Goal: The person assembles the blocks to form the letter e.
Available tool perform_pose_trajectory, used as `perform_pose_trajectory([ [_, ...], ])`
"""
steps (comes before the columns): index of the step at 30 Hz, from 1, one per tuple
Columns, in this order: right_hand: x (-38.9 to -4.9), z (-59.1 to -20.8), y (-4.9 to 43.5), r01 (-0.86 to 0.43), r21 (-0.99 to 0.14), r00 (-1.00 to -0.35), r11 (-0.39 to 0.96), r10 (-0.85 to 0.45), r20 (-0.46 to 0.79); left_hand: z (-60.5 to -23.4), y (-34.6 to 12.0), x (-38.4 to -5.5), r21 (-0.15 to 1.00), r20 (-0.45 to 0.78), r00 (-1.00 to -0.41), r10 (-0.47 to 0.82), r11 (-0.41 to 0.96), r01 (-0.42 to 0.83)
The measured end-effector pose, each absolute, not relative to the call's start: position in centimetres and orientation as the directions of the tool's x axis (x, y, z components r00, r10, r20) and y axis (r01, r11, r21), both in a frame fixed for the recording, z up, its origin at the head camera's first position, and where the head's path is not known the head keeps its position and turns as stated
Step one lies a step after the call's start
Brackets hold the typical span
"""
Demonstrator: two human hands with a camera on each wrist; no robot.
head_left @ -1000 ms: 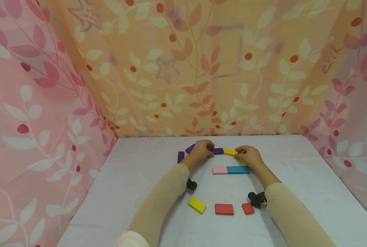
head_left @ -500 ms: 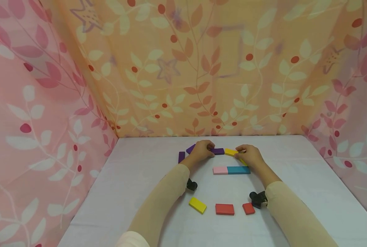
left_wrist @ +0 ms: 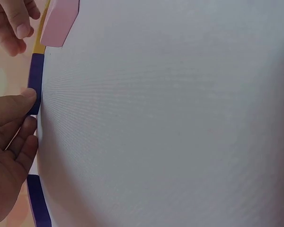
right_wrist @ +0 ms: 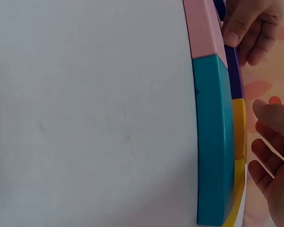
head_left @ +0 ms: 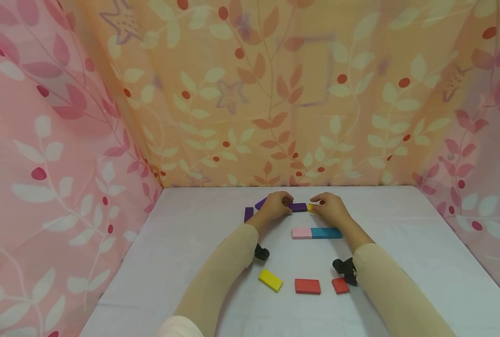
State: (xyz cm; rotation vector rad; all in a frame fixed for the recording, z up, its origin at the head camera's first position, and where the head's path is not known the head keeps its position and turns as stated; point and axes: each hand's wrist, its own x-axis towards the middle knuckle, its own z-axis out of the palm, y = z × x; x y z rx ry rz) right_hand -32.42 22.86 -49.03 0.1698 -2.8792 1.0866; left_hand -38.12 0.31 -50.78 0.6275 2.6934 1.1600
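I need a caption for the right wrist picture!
Left hand touching a purple block, right hand beside yellow blocks, pink block against blue block.

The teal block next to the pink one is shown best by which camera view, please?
The right wrist view: there the teal block appears large and close. The head view shows it small and farther off; the left wrist view misses it.
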Motion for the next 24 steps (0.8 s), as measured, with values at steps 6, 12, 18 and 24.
perform_pose_trajectory([
  [6, -32.7, -49.3, 21.8, -0.153, -0.655, -0.987, 0.740, -0.085, 0.135, -50.7, 0.3, -38.1, 0.726, 0.034, -0.902, 0.431, 0.610, 0.318],
  [12, -33.3, -50.0, 21.4, -0.126, -0.636, -0.991, 0.761, -0.071, 0.111, -50.4, 0.2, -37.9, 0.730, 0.033, -0.904, 0.426, 0.608, 0.313],
  [18, -34.0, -50.3, 21.2, -0.096, -0.635, -0.995, 0.766, -0.068, 0.069, -50.5, 0.2, -37.7, 0.728, 0.035, -0.904, 0.427, 0.608, 0.316],
  [24, -34.3, -50.6, 21.1, -0.080, -0.660, -0.996, 0.747, -0.082, 0.029, -50.3, 0.2, -37.5, 0.726, 0.054, -0.897, 0.439, 0.599, 0.337],
])
